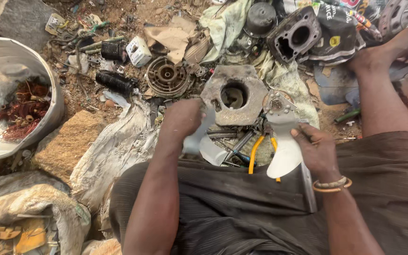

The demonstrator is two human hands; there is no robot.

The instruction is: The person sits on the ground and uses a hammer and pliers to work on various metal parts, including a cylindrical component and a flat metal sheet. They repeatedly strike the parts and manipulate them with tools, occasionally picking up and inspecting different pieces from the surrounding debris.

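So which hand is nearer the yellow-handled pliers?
The right. The right hand grips a white fan blade just beside the yellow-handled pliers. The left hand holds another blade farther off on the pliers' other side.

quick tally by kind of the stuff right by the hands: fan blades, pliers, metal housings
white fan blades, held by left hand and right hand: 1
yellow-handled pliers: 1
grey metal housing with round hole: 1
total: 3
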